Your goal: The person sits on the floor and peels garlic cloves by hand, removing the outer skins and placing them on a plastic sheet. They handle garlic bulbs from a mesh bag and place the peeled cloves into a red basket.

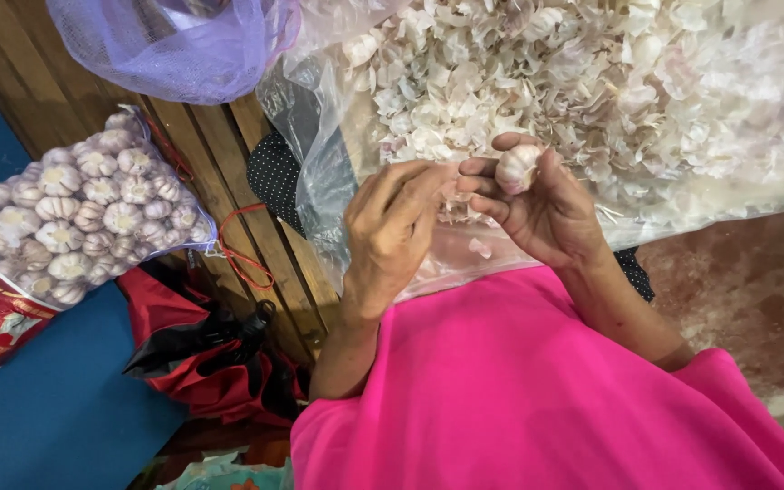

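Clear plastic bag of garlic skins [646,100] fills the upper right, spread wide open; its near edge runs just under both hands and drapes onto the pink cloth [519,390] covering the person's lap. Pink cloth takes the whole bottom centre and right. Not much free room: hands work in a small pocket between lap and the heap of skins.

Left side is crowded. Wooden slats [220,154] run diagonally behind; blue surface [56,408] at the lower left. Mesh bag of whole garlic bulbs [83,209] lies on it, well apart from the hands. Purple net bag [183,41] hangs at the top, clear of the work. Red and black fabric bundle [210,354] sits beside the left forearm. Bare reddish floor [755,299] at right is the only open stretch.

Garlic bulb [518,168]: small, pale white-pink, papery skin on, rounded, partly hidden by fingers.

Right hand [546,213] palm up, fingers and thumb clamped round the bulb, holding it at the fingertips above the bag's edge. Left hand [392,227] back to camera, fingers curled together, tips pinching at a bit of skin just beside the bulb, touching the right fingers. Can't tell whether the left tips meet the bulb itself.

A loose skin flake [480,247] lies on the plastic just below the hands.
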